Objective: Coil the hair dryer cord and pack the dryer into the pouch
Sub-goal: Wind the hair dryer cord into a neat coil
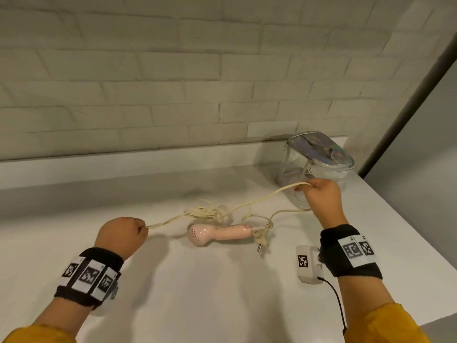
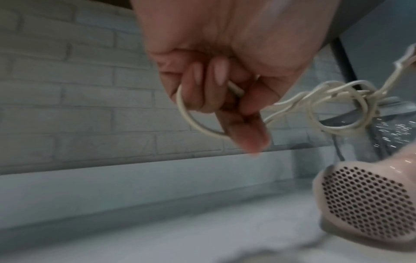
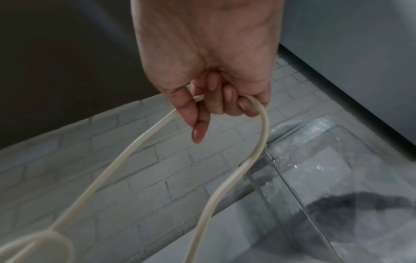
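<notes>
A pink hair dryer (image 1: 215, 234) lies on its side on the white counter (image 1: 197, 293), its perforated grille (image 2: 364, 201) facing left. Its cream cord (image 1: 259, 199) is stretched above it, with a tangled knot (image 1: 212, 214) over the dryer and the plug (image 1: 261, 240) lying by the handle end. My left hand (image 1: 121, 233) pinches a loop of the cord (image 2: 191, 117) at the left. My right hand (image 1: 321, 194) holds a bend of the cord (image 3: 258, 113) in curled fingers, raised in front of the clear pouch (image 1: 319, 167), which stands at the back right with its iridescent top.
A pale brick wall (image 1: 173, 82) runs behind the counter, with a low ledge (image 1: 123, 169) at its foot. A dark vertical edge and a grey panel (image 1: 420, 120) bound the right side. The counter's right edge (image 1: 408, 231) runs diagonally past the pouch.
</notes>
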Tool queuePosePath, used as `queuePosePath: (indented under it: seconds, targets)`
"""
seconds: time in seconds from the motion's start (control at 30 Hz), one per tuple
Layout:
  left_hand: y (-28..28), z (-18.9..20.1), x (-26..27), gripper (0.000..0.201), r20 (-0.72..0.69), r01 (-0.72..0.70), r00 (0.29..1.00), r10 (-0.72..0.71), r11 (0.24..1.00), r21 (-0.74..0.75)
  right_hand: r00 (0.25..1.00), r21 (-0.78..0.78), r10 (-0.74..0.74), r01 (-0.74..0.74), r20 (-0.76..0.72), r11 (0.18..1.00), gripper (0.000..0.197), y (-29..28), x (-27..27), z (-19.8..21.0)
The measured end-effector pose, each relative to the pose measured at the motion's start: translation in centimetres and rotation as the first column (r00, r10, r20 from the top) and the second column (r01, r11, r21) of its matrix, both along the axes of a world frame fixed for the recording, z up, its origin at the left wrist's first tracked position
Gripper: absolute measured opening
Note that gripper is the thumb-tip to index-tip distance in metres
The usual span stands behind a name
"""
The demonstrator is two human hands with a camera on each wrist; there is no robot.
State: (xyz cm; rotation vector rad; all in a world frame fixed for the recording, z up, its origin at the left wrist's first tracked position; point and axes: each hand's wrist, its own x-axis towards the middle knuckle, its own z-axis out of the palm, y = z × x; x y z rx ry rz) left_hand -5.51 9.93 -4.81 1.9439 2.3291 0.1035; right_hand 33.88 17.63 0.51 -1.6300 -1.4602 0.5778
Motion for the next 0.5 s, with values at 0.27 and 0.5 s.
queuePosePath:
  seconds: [0.27,0.5]
  targets:
    - [1.4,-1.2,1.3,0.020,0.699,-0.325,0.646,0.307,0.939,-0.112,0.990,-0.039,-0.050,0.045,-0.133,0.998,0.019,0.2,-0.9,-0.8]
    - [1.7,0.3,7.8,0.031,0.606,0.058,0.795,-0.039,0.998,-0.012,0.891,0.055,0.299,-0.299,-0.341,0.953,0.022,-2.0,-4.7,1.7]
